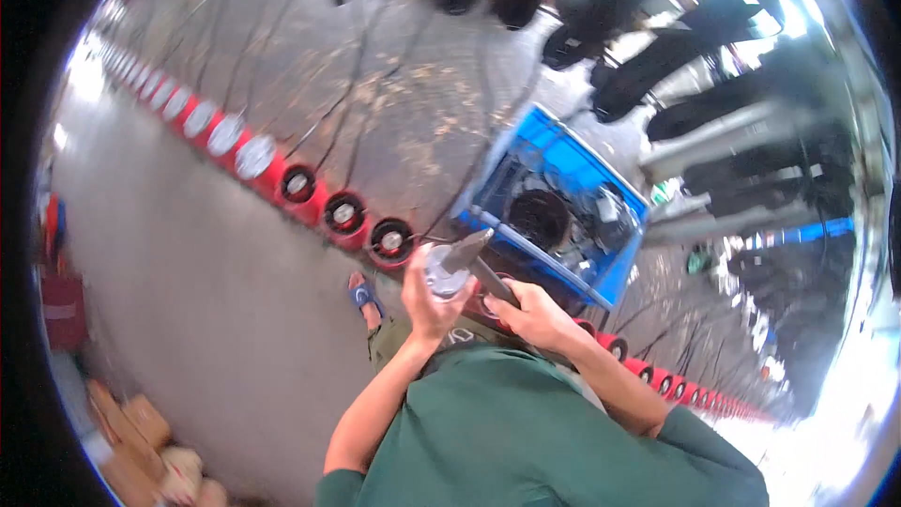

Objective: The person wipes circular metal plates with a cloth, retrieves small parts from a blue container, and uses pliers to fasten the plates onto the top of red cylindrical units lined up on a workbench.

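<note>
My left hand point(428, 305) is closed around a round silver metal part point(441, 279) in front of my body. In my right hand point(541, 317) is a hammer point(495, 284), gripped by its dark handle. The hammer's grey head lies over the silver part in this view; whether they touch I cannot tell. Just beyond both hands runs a row of red cylinders point(324, 216). The nearest ones at the left have dark open tops with a pale centre, such as this cylinder point(390, 240); those farther left carry silver round tops point(225, 135).
A blue crate point(601, 282) holding loose metal pieces and a dark round part point(539, 218) stands beyond the row. Cables point(361, 84) trail over the grey floor. Long black items point(680, 47) lie or hang at the upper right. Cardboard boxes point(141, 422) sit at the lower left.
</note>
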The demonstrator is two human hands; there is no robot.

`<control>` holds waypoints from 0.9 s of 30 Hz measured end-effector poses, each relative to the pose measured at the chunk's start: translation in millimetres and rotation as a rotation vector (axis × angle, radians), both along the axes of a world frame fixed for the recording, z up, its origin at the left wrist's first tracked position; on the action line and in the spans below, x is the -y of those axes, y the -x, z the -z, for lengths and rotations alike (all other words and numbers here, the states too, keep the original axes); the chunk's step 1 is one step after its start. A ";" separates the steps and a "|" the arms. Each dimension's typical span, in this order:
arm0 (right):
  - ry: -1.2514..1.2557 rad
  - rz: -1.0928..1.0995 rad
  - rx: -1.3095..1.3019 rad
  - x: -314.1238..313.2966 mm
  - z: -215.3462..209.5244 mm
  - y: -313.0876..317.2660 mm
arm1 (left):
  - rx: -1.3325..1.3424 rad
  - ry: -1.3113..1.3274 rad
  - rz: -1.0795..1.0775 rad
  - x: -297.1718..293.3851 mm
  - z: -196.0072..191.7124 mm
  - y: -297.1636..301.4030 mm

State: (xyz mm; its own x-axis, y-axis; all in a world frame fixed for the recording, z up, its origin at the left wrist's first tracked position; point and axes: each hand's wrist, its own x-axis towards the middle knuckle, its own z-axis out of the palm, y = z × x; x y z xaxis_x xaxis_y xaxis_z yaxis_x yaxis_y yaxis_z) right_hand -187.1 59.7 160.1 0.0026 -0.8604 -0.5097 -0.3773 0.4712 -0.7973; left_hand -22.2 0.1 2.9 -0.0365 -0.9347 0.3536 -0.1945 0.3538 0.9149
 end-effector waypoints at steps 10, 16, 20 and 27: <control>0.144 0.753 -0.044 5.8 70.9 139.4 | 0.417 -0.213 0.149 7.8 -54.1 -11.5; 0.204 0.696 -0.529 52.7 112.9 202.6 | 0.550 -0.374 0.276 18.6 -88.6 -12.8; -0.051 0.735 -0.610 27.4 125.3 206.2 | 0.596 -0.292 0.225 34.2 -136.1 -21.0; -0.357 0.487 -0.777 12.1 130.4 210.5 | -0.959 0.460 0.111 -3.8 -356.9 -79.9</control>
